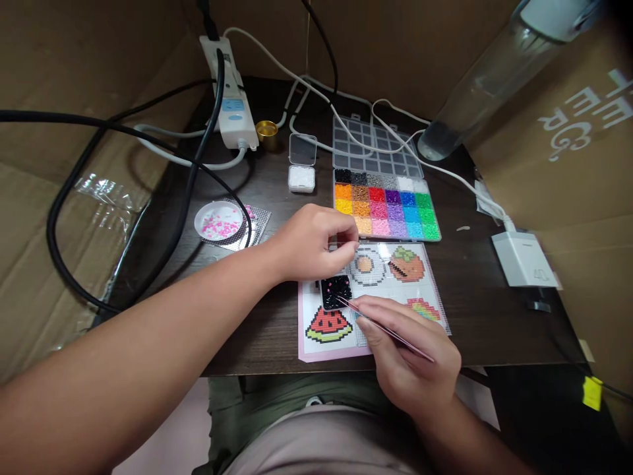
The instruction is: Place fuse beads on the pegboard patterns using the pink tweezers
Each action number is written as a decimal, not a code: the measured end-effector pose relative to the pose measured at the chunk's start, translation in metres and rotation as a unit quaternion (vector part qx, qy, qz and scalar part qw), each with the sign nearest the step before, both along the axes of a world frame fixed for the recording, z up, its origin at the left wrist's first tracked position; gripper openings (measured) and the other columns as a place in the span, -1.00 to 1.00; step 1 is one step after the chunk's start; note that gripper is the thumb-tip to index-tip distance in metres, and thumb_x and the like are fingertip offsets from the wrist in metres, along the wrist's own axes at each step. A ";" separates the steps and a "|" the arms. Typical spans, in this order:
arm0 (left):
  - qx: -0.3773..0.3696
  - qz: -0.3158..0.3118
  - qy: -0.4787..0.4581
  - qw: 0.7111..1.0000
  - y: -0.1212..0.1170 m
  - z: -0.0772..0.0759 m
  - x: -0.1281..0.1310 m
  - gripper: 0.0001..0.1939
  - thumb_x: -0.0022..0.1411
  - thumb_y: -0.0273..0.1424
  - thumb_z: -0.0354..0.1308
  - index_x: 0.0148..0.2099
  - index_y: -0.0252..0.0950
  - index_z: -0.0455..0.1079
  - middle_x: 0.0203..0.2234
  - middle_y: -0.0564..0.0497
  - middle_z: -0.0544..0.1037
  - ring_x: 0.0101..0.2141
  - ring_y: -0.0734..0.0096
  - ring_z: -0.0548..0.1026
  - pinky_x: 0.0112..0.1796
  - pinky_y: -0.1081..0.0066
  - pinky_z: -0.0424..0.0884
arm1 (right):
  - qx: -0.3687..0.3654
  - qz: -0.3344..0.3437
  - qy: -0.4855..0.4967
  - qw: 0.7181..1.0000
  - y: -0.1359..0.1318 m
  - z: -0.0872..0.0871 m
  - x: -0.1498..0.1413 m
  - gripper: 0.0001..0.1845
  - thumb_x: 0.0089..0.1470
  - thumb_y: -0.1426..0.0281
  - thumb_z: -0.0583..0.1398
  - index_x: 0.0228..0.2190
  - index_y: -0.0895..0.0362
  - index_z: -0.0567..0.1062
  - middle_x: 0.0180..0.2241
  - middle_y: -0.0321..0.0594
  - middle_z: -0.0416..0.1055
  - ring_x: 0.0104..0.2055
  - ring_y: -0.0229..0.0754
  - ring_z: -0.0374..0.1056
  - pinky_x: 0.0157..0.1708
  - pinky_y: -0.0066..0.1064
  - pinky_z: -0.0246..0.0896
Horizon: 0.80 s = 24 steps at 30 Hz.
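With the right hand (415,349), pinches pink tweezers (388,326) between thumb and fingers, tips down among black beads (337,288) with a few pink ones mixed in, in a small tray (330,310). Curls the left hand (316,241) just past the tray at 11 o'clock, thumb and forefinger tips close together; cannot tell whether gripping anything. Has the tray resting on a sheet of pixel patterns (395,293): watermelon (329,326) at 6 o'clock from it, egg (364,265) at 2. Farther out, at 1 o'clock, has an open bead case (346,160) with many colours; at 11, a box of white beads (301,190); at 10, a dish of pink beads (219,210) overlapping a pegboard (260,227); at 3, a white adapter (524,257).
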<state>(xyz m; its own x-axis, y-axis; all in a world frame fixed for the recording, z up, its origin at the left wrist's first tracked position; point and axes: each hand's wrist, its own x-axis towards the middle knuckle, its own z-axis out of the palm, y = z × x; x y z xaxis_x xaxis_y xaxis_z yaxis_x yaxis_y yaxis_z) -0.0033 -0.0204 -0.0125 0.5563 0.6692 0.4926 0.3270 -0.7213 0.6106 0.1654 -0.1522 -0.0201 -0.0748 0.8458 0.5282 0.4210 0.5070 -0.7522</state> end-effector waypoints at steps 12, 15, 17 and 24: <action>-0.012 0.004 0.011 1.000 -0.001 0.000 0.000 -0.87 0.10 -0.50 0.12 -0.46 -0.31 0.46 -0.63 0.10 0.49 -0.60 0.55 0.34 -0.51 0.49 0.23 | -0.013 -0.006 -0.013 1.000 0.001 0.002 0.000 -0.75 0.06 0.67 0.28 -0.26 0.19 0.66 -0.30 -0.10 0.66 -0.24 -0.13 0.61 -0.17 -0.37 0.58; -0.012 0.004 0.011 1.000 -0.001 0.000 0.000 -0.87 0.10 -0.50 0.12 -0.46 -0.31 0.46 -0.63 0.10 0.49 -0.61 0.55 0.34 -0.51 0.49 0.23 | -0.012 -0.005 -0.010 1.000 0.001 0.001 0.000 -0.75 0.05 0.68 0.28 -0.25 0.19 0.66 -0.29 -0.11 0.66 -0.24 -0.13 0.61 -0.16 -0.37 0.58; -0.012 0.005 0.013 1.000 -0.001 0.001 0.000 -0.87 0.10 -0.50 0.12 -0.45 -0.31 0.46 -0.63 0.10 0.48 -0.61 0.56 0.34 -0.51 0.50 0.23 | -0.011 -0.001 -0.008 1.000 0.001 0.001 0.000 -0.75 0.05 0.68 0.28 -0.26 0.20 0.66 -0.29 -0.10 0.66 -0.23 -0.14 0.61 -0.16 -0.38 0.57; -0.014 0.005 0.013 1.000 -0.001 0.000 0.001 -0.87 0.09 -0.51 0.11 -0.46 -0.31 0.46 -0.63 0.11 0.48 -0.61 0.57 0.32 -0.52 0.50 0.22 | -0.012 -0.007 -0.007 1.000 0.001 0.000 0.000 -0.74 0.06 0.66 0.28 -0.24 0.17 0.66 -0.28 -0.12 0.66 -0.23 -0.13 0.61 -0.17 -0.35 0.59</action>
